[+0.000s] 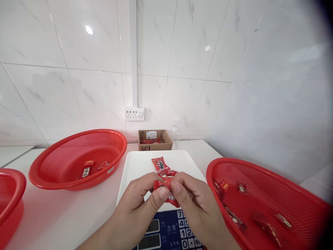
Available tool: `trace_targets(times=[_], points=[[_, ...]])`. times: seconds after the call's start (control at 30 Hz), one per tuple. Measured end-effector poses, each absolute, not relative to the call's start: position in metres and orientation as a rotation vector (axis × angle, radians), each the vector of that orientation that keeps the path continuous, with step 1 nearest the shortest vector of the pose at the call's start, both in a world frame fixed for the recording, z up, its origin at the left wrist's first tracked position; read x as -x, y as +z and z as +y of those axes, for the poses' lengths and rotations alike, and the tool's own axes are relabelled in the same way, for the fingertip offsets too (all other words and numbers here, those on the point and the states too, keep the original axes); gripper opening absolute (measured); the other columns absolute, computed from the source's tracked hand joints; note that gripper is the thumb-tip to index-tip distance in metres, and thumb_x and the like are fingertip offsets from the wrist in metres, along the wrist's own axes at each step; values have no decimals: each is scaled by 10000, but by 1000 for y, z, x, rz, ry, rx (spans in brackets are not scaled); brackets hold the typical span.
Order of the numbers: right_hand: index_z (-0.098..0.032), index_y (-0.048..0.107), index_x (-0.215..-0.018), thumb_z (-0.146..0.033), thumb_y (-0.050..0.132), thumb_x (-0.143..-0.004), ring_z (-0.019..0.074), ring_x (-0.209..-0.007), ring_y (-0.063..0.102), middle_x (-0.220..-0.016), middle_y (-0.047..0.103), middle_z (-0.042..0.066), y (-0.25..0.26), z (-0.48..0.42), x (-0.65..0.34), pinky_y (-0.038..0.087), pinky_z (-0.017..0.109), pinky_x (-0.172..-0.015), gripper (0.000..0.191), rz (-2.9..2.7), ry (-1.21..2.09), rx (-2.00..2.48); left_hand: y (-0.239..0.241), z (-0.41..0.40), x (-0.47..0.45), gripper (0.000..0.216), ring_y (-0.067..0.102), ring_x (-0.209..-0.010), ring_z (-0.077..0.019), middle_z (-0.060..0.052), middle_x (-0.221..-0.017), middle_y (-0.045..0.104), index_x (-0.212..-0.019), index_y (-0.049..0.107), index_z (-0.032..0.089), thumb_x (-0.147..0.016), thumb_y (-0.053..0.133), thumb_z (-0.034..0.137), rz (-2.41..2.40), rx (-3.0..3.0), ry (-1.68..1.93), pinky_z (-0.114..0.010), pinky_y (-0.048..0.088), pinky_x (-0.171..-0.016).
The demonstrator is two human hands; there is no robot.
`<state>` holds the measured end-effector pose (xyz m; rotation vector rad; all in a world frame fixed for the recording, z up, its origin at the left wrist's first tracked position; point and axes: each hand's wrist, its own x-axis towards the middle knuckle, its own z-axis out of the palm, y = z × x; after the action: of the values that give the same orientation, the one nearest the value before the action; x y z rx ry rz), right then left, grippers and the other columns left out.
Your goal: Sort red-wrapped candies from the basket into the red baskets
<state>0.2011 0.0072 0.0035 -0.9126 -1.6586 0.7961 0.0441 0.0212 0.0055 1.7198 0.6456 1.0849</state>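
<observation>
Both my hands meet over the white tray of a weighing scale [140, 166]. My left hand [137, 201] and my right hand [194, 199] pinch red wrapped candies [166, 182] between thumbs and fingers. One more red candy packet [159, 164] lies on the tray just beyond my fingers. The scale's blue keypad and displays [169, 234] show between my wrists.
A red mesh basket [78, 158] at the left holds a few candies. Another red basket [267, 201] at the right holds several. A third red basket's edge [10, 191] shows far left. A small cardboard box [155, 140] stands against the tiled wall under a socket [134, 114].
</observation>
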Motion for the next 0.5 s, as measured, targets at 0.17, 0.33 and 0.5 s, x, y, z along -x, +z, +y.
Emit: trace_targets(times=[0.17,0.33,0.5], points=[[-197,535,-692,-555,519,-905,132,-621,437,-641,486,-21,4,9,-203,341,251,-549,417,-1728,884,903,5,23,-42,303,507,-695,-130,21,-733,574,-780,597,204,-963,484,419,681,-1687,1122,-232,420,-656],[-193,529,-681,-526,471,-938,130,-607,426,-626,459,-24,5,9,-202,341,265,-561,425,-1749,900,897,7,23,-42,342,467,-685,-132,23,-722,531,-768,573,202,-933,506,494,608,-1687,1095,-234,397,-638],[-193,583,-715,-525,447,-953,140,-633,479,-651,510,-7,4,7,-205,377,269,-579,430,-1763,903,877,6,22,-41,347,452,-653,-129,32,-681,494,-732,570,206,-922,528,493,586,-1672,1098,-235,387,-626]])
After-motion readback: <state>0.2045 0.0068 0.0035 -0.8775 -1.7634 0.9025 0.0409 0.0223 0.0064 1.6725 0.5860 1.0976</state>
